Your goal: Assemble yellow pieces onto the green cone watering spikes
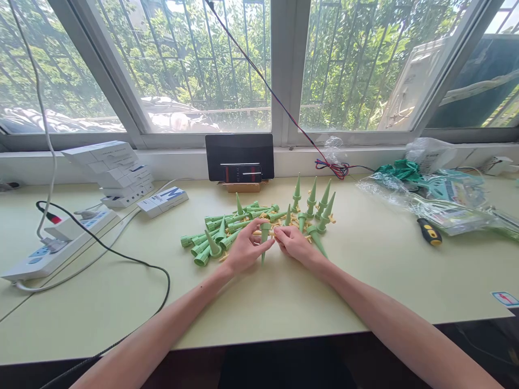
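Your left hand (243, 249) pinches one green spike (264, 240) between thumb and fingers, just below its wide collar. The spike's long axis runs nearly straight toward you, collar at the far end, sharp tip pointing back at your body and low over the surface (365, 281). Your right hand (295, 243) has its fingertips drawn together against the collar; whether they grip anything small there cannot be told. The heap of lying spikes (217, 235) sits just left of your hands, the upright spikes (312, 202) stand behind them, with yellow pieces (332, 219) scattered between.
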Motion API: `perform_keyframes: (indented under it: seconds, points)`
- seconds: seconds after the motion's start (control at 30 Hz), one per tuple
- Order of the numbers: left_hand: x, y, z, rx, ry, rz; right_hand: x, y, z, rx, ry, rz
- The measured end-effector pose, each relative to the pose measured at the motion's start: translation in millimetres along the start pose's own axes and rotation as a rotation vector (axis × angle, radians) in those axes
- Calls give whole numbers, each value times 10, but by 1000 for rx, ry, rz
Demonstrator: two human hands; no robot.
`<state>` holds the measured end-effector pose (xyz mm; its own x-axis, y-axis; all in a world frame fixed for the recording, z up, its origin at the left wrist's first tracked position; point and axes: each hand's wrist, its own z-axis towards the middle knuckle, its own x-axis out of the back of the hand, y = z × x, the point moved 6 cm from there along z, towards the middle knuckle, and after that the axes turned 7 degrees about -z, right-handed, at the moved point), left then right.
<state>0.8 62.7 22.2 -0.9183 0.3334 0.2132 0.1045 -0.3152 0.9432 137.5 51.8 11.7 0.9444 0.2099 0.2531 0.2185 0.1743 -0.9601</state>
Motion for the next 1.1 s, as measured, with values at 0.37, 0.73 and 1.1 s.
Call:
perform_keyframes:
  seconds: [0.37,0.73,1.1]
  points:
    - [4,2,-8,2,6,-4,2,13,3,15,10,-17]
    - [-3,26,-16,-12,3,3,-13,46,-5,-33,-34,71]
    - [-20,15,-18,-14,-12,17,-37,74,-23,-205,-118,255]
